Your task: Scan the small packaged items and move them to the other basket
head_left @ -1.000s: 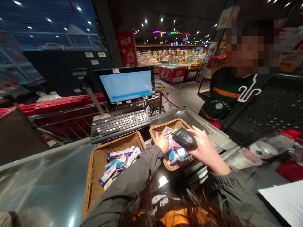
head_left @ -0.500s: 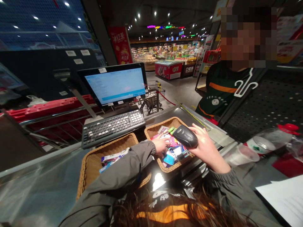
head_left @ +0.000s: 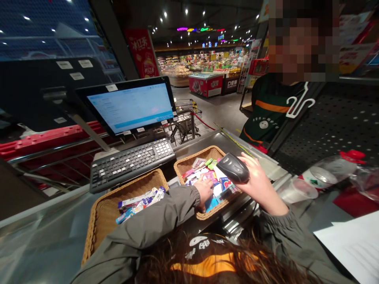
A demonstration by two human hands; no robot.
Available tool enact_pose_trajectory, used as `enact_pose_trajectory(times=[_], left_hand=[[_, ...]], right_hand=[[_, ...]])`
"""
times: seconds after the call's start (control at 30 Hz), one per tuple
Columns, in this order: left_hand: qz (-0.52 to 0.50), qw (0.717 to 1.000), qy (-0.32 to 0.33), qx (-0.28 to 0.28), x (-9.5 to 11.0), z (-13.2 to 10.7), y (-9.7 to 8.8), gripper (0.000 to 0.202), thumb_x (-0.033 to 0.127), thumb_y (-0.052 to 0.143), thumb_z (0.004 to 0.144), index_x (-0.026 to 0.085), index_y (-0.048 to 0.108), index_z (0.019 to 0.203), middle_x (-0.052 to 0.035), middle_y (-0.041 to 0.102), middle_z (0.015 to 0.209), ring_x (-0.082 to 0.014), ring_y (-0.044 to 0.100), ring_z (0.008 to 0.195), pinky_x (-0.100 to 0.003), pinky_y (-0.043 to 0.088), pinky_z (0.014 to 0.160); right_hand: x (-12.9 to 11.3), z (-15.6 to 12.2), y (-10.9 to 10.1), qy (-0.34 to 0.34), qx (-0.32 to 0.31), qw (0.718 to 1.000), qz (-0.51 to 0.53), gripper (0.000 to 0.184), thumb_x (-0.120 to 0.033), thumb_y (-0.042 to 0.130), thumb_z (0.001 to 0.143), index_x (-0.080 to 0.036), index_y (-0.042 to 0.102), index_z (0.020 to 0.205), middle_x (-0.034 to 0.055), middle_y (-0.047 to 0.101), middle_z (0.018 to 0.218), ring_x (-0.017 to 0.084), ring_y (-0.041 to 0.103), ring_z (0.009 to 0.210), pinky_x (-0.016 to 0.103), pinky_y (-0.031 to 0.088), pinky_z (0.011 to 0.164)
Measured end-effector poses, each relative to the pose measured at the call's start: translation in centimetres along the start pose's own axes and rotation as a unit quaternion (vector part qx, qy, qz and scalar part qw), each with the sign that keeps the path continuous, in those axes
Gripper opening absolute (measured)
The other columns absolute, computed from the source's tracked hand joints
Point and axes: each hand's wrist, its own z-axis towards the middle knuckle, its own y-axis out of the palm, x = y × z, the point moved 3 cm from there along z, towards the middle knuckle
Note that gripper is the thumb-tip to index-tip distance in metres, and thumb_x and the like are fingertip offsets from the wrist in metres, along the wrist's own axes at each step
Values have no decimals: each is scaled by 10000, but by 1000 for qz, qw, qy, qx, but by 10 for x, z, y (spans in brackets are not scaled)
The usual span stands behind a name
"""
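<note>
My right hand (head_left: 257, 182) grips a black barcode scanner (head_left: 233, 167) and holds it over the right wicker basket (head_left: 186, 163). That basket is full of small colourful packets (head_left: 201, 174). My left hand (head_left: 205, 191) reaches into the basket's near side and presses down among the packets; its fingers are curled, and what they hold is hidden. The left wicker basket (head_left: 100, 213) holds several blue and white packets (head_left: 139, 200), partly behind my left sleeve.
A black keyboard (head_left: 130, 161) and a lit screen (head_left: 132, 105) stand behind the baskets. Another person in a dark green top (head_left: 268, 114) stands across the counter. A plastic cup (head_left: 296, 190) and a bottle (head_left: 331, 169) lie to the right, white paper (head_left: 352, 244) at the near right.
My left hand has drawn back from the far side of the right basket to its near side. The scanner stays in my right hand. The view has swung slightly right.
</note>
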Motion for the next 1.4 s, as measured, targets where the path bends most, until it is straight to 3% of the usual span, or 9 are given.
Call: enact_pose_trajectory(times=[0.1,0.27,0.4,0.5,0.7,0.93,1.07,1.2,1.4], left_hand=[[42,999,2,-19,5,-1,3,764,506,906,417,175,689,1070,-182,542,1359,-389,462,1265,-628,95,1186],[20,995,-98,5,0,-4,-5,836,445,854,559,96,567,1262,-262,380,1508,-433,331,1398,-661,115,1175],[-15,992,-87,96,5,-5,-21,525,286,691,778,134,572,1266,-220,355,1540,-368,362,1405,-636,164,1180],[-52,994,-38,86,15,-1,-23,479,370,718,767,159,638,1189,-188,366,1538,-365,361,1403,-652,183,1172],[-118,982,-150,6,34,22,-8,310,409,623,855,164,737,1007,-149,431,1513,-362,331,1425,-638,198,1168],[-156,965,-196,84,20,24,-24,237,216,629,787,190,749,990,-100,586,1378,-343,393,1383,-621,160,1186],[-159,947,-249,129,-19,-8,-62,128,236,630,807,211,749,848,-64,571,1407,-337,362,1411,-686,165,1154],[-154,901,-325,242,-55,-68,-111,140,253,630,834,212,711,727,-36,569,1414,-328,339,1435,-693,199,1140],[-118,811,-365,442,-72,-162,-152,173,276,595,861,197,718,768,-82,568,1412,-329,357,1430,-608,296,1146]], right_hand=[[3,3,0,3,2,1000,4,434,-417,679,726,-222,634,1111,152,623,1283,413,434,1360,729,260,1086],[7,4,1,3,-2,1000,10,400,-404,674,734,-219,638,1087,152,629,1273,407,434,1362,724,248,1093],[9,5,2,-1,4,1000,12,414,-385,677,731,-219,627,1107,139,635,1266,399,443,1358,699,242,1112],[8,7,3,-4,7,1000,16,430,-391,680,727,-217,620,1117,141,641,1253,400,443,1357,689,248,1113],[8,7,4,-1,5,1000,17,455,-406,676,735,-215,607,1142,148,632,1267,406,442,1357,695,247,1110],[9,7,1,0,9,1000,19,414,-415,679,759,-234,616,1126,126,647,1243,394,436,1362,679,251,1118],[11,7,0,11,22,999,23,441,-414,695,744,-228,608,1134,139,635,1260,409,437,1360,708,232,1115],[4,11,3,-16,56,998,27,451,-412,687,750,-215,594,1145,159,623,1264,415,441,1355,699,277,1103],[-45,31,18,-126,79,988,43,423,-402,640,808,-223,573,1186,150,604,1282,395,424,1370,669,299,1114]])
